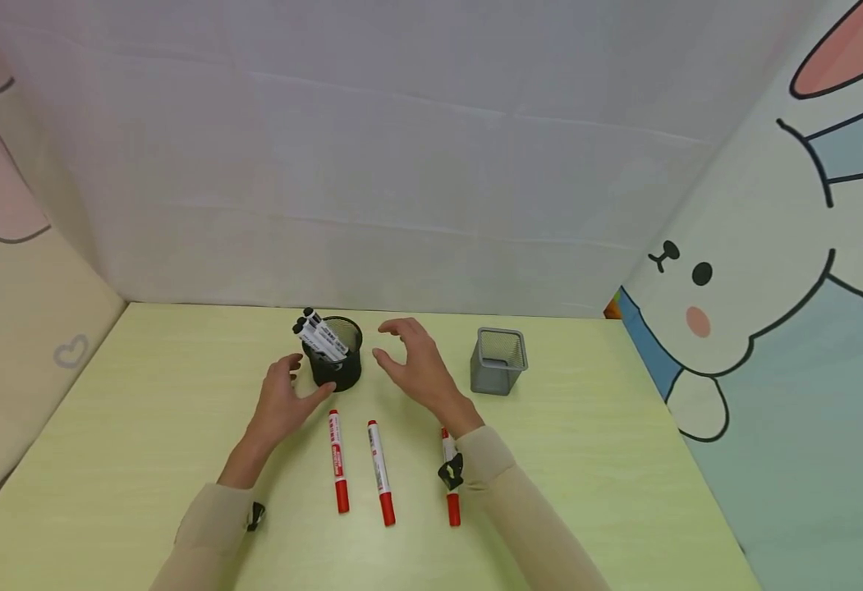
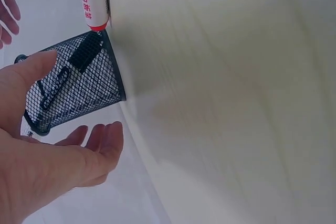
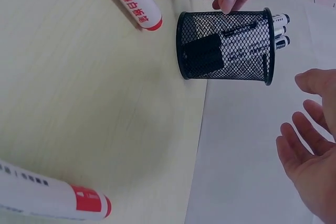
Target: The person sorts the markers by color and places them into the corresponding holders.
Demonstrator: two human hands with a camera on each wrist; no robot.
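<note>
A round black mesh pen cup stands upright at the back of the table, holding white markers with black ends that lean to the left. My left hand is at the cup's left front, thumb and fingers spread about it; whether the skin touches the mesh I cannot tell. To the right of the cup, my right hand hangs apart from it with loosely bent fingers and holds nothing. Nearer to me lie three red-capped whiteboard markers: a left one, a middle one and a right one, partly hidden by my right wrist.
A square grey mesh pen holder stands to the right of my right hand. The pale yellow-green table meets a white cloth wall at the back. Printed cartoon panels flank it on both sides.
</note>
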